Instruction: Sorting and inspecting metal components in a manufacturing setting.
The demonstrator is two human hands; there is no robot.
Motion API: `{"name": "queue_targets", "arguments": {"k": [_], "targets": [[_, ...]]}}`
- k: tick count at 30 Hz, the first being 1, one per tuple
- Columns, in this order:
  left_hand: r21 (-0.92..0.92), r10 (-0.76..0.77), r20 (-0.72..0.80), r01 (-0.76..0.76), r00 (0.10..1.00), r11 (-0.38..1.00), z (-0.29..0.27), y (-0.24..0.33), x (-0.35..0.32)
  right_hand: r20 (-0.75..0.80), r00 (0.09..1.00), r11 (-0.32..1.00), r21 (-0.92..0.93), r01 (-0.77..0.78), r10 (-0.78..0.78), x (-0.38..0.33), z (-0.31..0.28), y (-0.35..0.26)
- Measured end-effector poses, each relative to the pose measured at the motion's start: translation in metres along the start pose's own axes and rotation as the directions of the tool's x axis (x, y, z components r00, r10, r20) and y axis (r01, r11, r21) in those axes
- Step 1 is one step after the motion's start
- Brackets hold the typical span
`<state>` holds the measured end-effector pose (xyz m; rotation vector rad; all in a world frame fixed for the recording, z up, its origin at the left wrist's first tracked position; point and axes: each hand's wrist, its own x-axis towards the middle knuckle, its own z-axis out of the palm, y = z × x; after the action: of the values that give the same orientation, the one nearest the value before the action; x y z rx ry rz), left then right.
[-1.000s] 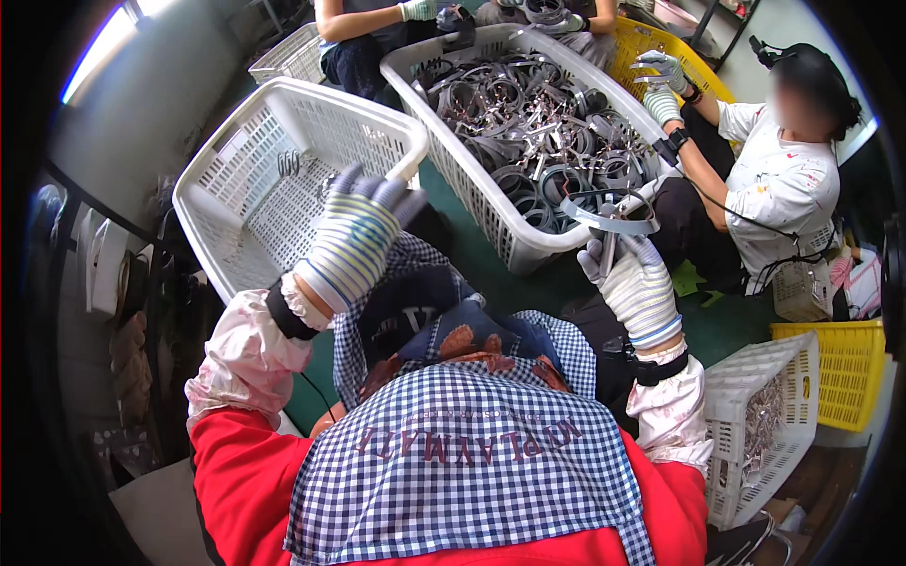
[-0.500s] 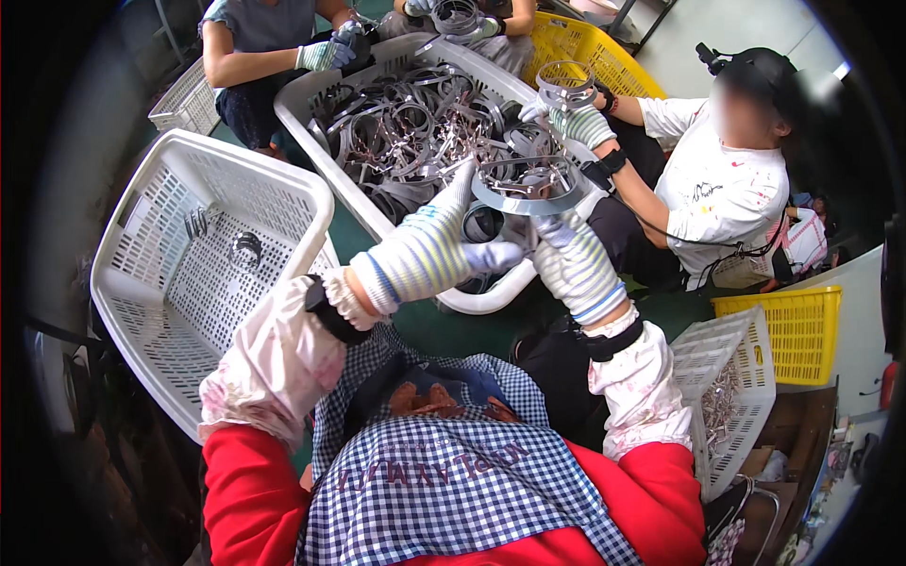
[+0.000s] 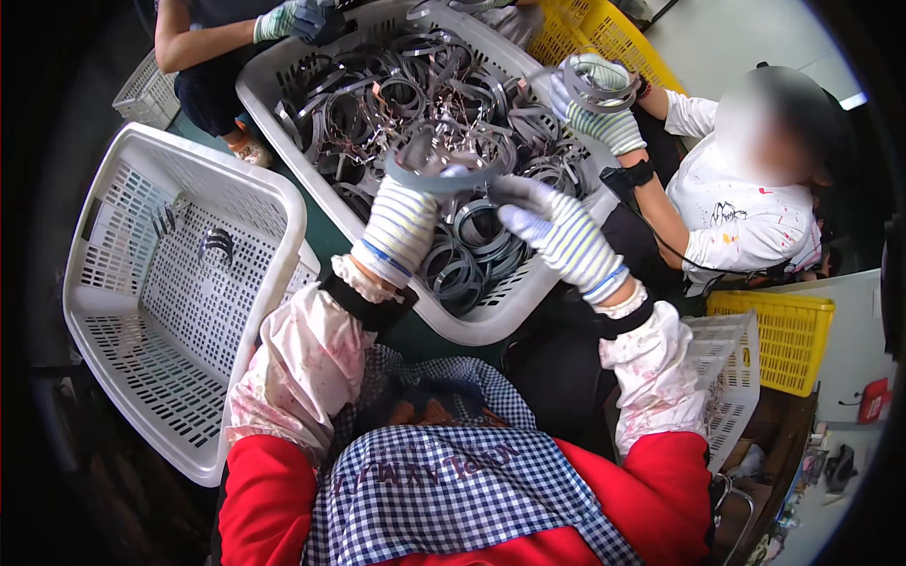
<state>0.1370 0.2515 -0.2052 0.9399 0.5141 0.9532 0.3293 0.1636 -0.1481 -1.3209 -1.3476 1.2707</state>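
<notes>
A grey metal ring, shaped like a hoop clamp, is held over the near part of a big white basket. My left hand, in a striped glove, is closed on its near left side; the ring's band partly hides the fingertips. Close to the ring's right end, my right hand has its thumb and forefinger apart, and I cannot tell whether a fingertip touches the metal. Beneath both hands the white basket holds a heap of similar rings, many with copper-coloured fittings.
At the left stands another white basket with a few dark rings inside. Across on the right, a co-worker's gloved hands hold rings; another co-worker's gloved hand is at the top left. A yellow crate stands at the right.
The ring has passed from my right hand to my left hand and moved left. My right hand has come off its underside to beside it. The whole view has shifted.
</notes>
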Motion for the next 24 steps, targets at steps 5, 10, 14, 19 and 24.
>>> {"name": "queue_targets", "arguments": {"k": [5, 10, 14, 19, 24], "targets": [[-0.130, 0.081, -0.146, -0.101, 0.986, 0.986, -0.013, 0.043, 0.005, -0.005, 0.991, -0.074, -0.997, -0.015, -0.134, -0.021, -0.137, 0.007], [-0.034, 0.079, -0.159, -0.085, 0.984, 0.996, -0.027, 0.020, 0.016, 0.095, 0.995, 0.304, -0.949, 0.084, 0.021, 0.026, -0.076, 0.058], [0.041, 0.034, -0.140, -0.029, 0.990, 0.999, -0.032, 0.009, 0.019, 0.066, 0.992, 0.144, -0.986, 0.081, -0.108, 0.072, -0.015, 0.133], [-0.201, -0.090, -0.119, 0.065, 0.989, 0.977, -0.027, 0.022, 0.019, 0.126, 0.990, -0.057, -0.990, 0.129, 0.061, 0.092, -0.011, 0.150], [-0.059, -0.112, -0.140, 0.105, 0.984, 0.993, -0.028, 0.047, 0.010, 0.063, 0.946, 0.106, -0.989, 0.101, -0.317, 0.070, -0.030, 0.095]]}}
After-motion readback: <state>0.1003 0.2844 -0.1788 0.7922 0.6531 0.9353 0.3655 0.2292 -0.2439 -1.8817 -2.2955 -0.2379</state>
